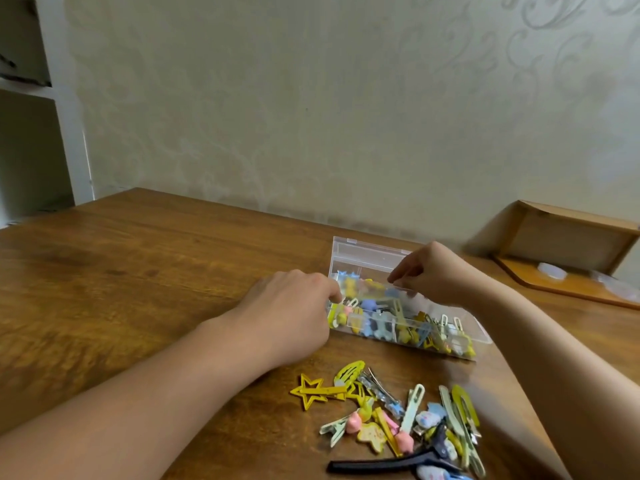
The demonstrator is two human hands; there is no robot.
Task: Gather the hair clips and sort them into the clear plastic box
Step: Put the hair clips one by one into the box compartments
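Left hand (294, 306) fingers curled against clear plastic box (483, 336) end, probably steadying; right hand (429, 275) pinching above compartments, contents unclear; hair clips (408, 417) pile near.

The table (138, 271) is brown wood with dark streaks. The box (367, 254) is see-through, full of yellow and blue clips (398, 320). Loose clips (408, 417) are yellow, pink, pale green and black; one is a yellow star (310, 391). The wall (311, 98) is cream with swirls.

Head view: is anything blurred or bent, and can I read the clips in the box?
Head view: wide-angle bending at the edges; both hands, left and right, slightly motion-blurred; clear plastic box contents smeared; loose clips in front sharper.
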